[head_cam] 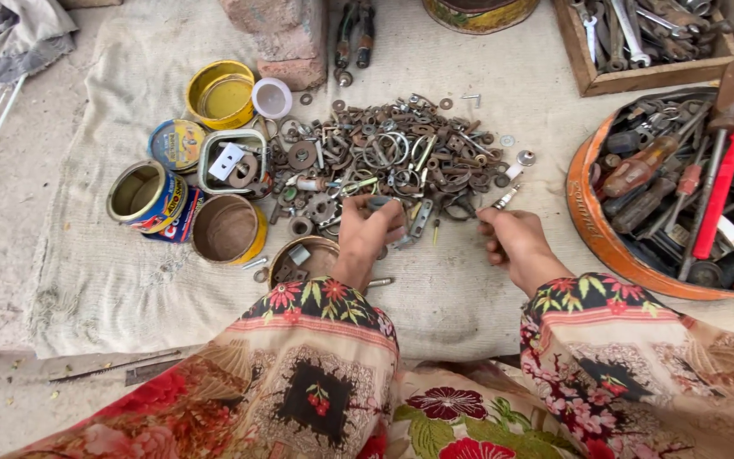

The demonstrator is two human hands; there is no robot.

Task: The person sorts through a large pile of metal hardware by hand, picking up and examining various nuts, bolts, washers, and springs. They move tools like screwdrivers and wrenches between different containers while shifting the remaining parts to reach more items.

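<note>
Head view. My left hand rests at the near edge of the heap of rusty hardware, fingers curled round a small dark metal piece held just above the heap. My right hand lies to the right of it, well apart, fingers closed on a slim bolt-like part whose pale tip points up and away from me toward the heap. Both sleeves carry a red and green flower print.

The heap, made up of washers, rings, clamps, gears and nuts, is spread on a pale burlap cloth laid on the ground. Left of the heap stand open tins: a yellow tin, a white cup, a square tin holding a few parts, a blue-labelled can and a rusty round tin. A shallow brown dish with a few pieces sits just beside my left wrist.

At the right, a round orange tray holds screwdrivers and a red-handled tool. Beyond it, a wooden box holds wrenches. A brick stands at the far edge of the cloth.
</note>
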